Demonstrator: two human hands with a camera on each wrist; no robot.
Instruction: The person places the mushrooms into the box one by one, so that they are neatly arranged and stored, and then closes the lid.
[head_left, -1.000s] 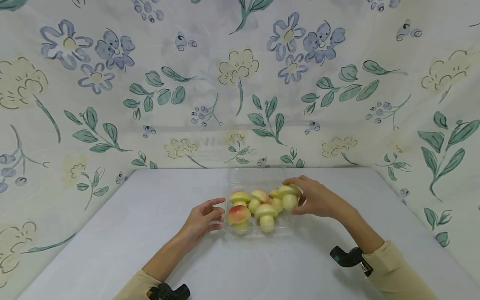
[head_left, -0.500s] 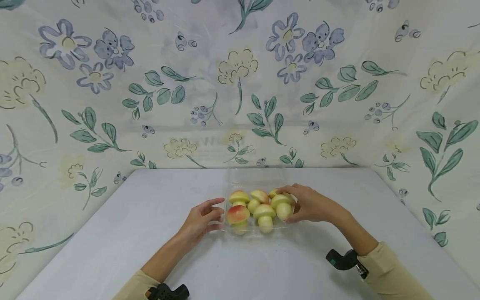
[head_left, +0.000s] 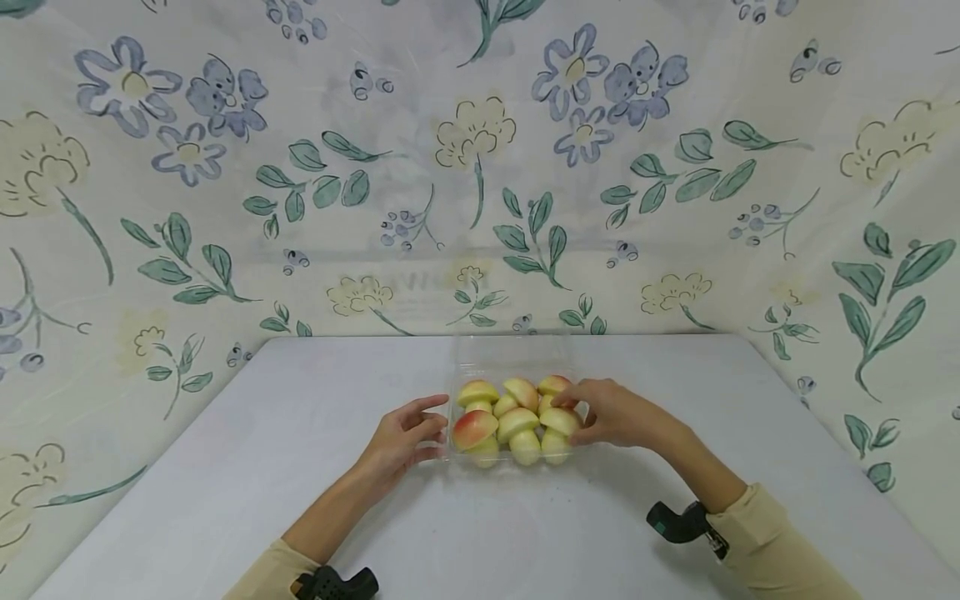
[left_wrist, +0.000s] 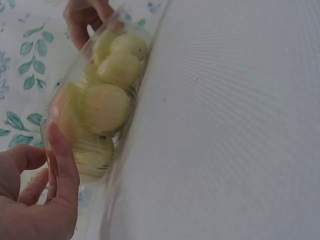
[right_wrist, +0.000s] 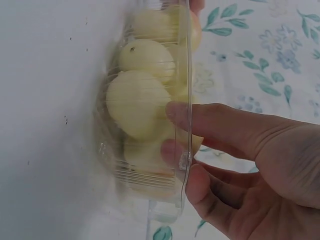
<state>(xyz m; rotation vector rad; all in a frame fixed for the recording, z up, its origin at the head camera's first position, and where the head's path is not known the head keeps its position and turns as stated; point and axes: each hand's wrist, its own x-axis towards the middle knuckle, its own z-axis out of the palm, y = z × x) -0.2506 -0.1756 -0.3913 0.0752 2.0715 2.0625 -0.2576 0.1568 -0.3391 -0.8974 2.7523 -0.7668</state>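
Observation:
Several mushroom-shaped pieces (head_left: 517, 425), pale yellow with some reddish caps, sit in two rows in a clear plastic box (head_left: 503, 457). My right hand (head_left: 626, 414) reaches over the box's right end and holds the front-right piece (head_left: 557, 444) between thumb and fingers. In the right wrist view, the thumb (right_wrist: 215, 120) and a fingertip lie inside the rim against the pieces. My left hand (head_left: 405, 437) is at the box's left end, its fingers loosely extended against the outer wall. The left wrist view shows a finger (left_wrist: 62, 150) along that wall.
The box's clear lid (head_left: 513, 350) stands folded back behind it. Around the box lies a white tabletop (head_left: 337, 375), with a floral cloth (head_left: 480, 208) hanging behind. Each forearm wears a black camera mount (head_left: 678, 523).
My right hand has moved left and down, bringing a mushroom-shaped piece into the front-right spot of the box. Neighbouring pieces have shifted slightly. My left hand has stayed nearly still.

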